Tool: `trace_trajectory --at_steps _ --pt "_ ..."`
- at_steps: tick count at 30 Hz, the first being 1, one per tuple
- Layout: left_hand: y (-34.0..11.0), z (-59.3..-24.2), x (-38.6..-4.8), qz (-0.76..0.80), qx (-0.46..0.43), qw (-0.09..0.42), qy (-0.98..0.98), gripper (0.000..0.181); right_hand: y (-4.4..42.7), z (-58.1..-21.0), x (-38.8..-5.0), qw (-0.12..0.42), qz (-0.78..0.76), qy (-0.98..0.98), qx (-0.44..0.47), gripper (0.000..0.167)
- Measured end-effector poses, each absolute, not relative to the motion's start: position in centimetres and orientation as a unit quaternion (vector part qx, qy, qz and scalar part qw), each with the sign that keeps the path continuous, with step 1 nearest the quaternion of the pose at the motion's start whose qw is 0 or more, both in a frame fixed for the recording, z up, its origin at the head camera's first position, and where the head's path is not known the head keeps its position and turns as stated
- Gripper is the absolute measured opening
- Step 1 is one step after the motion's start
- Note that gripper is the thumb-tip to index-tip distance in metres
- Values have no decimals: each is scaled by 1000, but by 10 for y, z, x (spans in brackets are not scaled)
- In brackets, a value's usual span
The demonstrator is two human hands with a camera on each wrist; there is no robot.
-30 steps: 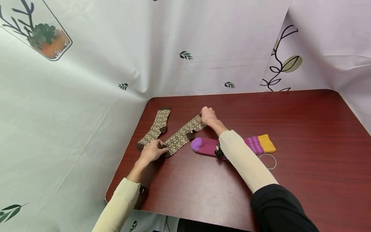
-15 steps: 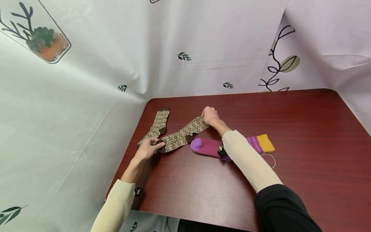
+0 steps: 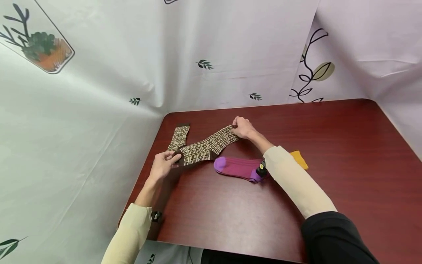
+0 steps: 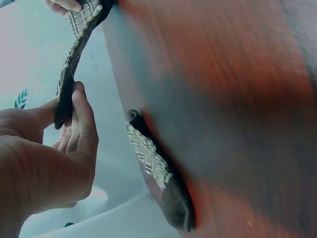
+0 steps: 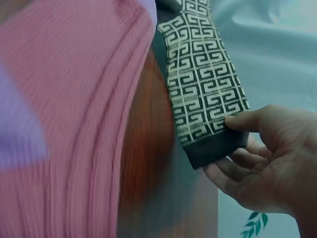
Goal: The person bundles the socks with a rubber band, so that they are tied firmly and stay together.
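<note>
A brown and cream patterned sock is stretched between both hands, raised off the table. My left hand pinches its dark toe between thumb and fingers, as the left wrist view also shows. The dark cuff end is pinched by my right hand; in the right wrist view the thumb lies on the patterned side of the sock. Behind the left hand lies a matching sock on the table, its toe end hidden in the head view. That second sock shows its dark toe in the left wrist view.
A magenta sock with purple toe and heel and a yellow cuff lies under the right forearm, which hides its middle. The reddish-brown table meets printed white cloth at its back and left edges.
The held patterned sock has been lifted from the table and drawn out flatter. Its toe end rose with my left hand, and my right hand moved slightly right. A pale ring is now hidden.
</note>
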State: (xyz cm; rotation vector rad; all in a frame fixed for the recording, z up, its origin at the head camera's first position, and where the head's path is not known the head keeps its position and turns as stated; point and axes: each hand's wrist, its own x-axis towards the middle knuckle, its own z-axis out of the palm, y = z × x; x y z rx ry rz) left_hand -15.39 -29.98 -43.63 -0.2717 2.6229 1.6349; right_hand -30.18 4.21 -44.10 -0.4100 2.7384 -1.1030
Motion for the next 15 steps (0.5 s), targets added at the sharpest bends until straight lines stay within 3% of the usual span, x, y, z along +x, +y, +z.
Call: trace_trajectory --at_steps 15 --pt "-275 -421 -165 577 -36 17 815 32 110 -421 -289 89 -504 852 -106 26"
